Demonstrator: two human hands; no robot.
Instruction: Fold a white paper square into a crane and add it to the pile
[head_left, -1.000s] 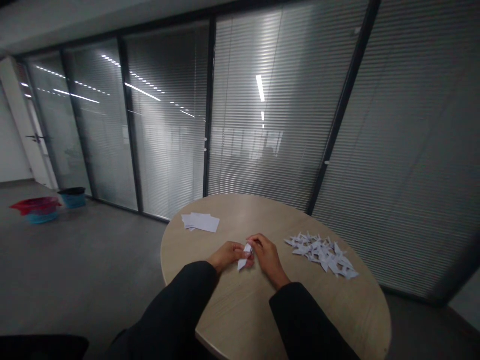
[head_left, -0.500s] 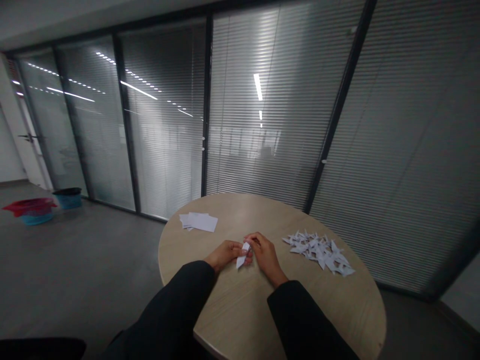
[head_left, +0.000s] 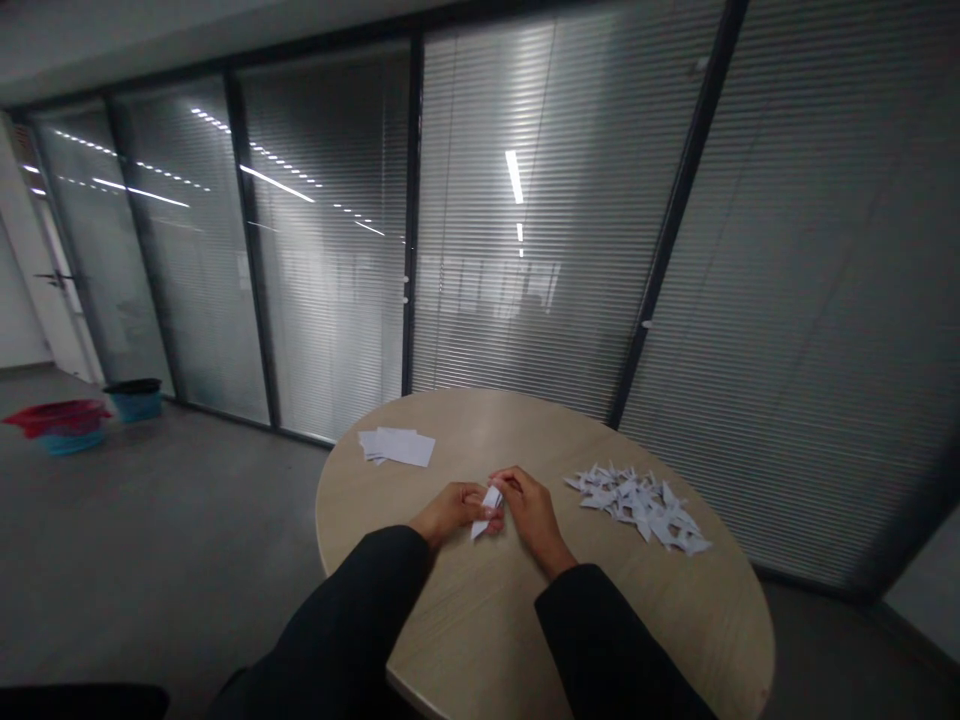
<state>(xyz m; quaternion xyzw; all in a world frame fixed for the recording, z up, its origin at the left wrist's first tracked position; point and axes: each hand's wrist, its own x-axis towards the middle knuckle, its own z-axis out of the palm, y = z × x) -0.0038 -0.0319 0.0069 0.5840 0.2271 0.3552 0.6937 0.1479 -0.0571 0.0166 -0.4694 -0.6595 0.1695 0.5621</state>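
Between my two hands is a small folded piece of white paper [head_left: 487,511], narrow, with a pointed lower end. My left hand [head_left: 456,508] grips it from the left, the thumb lying across its face. The fingertips of my right hand [head_left: 526,508] pinch its upper end. Some of my fingers are hidden behind the paper and each other. To the right lies a pile of folded white paper pieces [head_left: 637,505] with pointed ends. Flat white paper sheets [head_left: 401,446] lie loosely stacked at the far left of the table.
I am at a round wooden table [head_left: 480,620], with a straight cut edge at its front left. Glass partitions with blinds [head_left: 525,330] stand just behind it. On the floor at left are a blue bin with a red liner [head_left: 64,425] and a blue bin with a black liner [head_left: 135,400].
Both hands stay on the folded paper in nearly the same place. Its fold has shifted slightly between my fingers. The view has moved a very little.
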